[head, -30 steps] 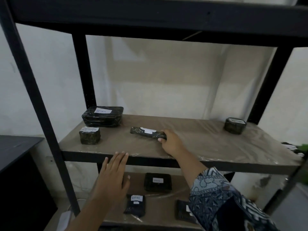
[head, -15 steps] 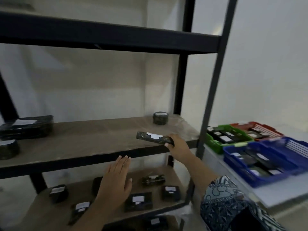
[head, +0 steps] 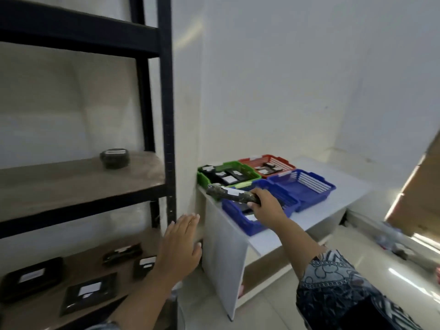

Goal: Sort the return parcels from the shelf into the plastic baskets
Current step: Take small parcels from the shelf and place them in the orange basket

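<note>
Carried clear of the shelf point(head: 71, 184) since half a second ago, the long dark parcel point(head: 227, 193) is now past the black upright, in the air above the near blue basket point(head: 235, 216) and the corner of the green basket point(head: 202, 180). The right hand point(head: 266, 207) grips its right-hand end, fingers curled round it, white label facing up. The left hand point(head: 181, 248) has drifted right with the turn and hovers by the upright, fingers straight and pressed together, holding nothing. One round parcel point(head: 115, 158) is on the middle shelf board; the red basket point(head: 266, 164) and far blue basket point(head: 307, 186) sit behind on the white table point(head: 333, 210).
</note>
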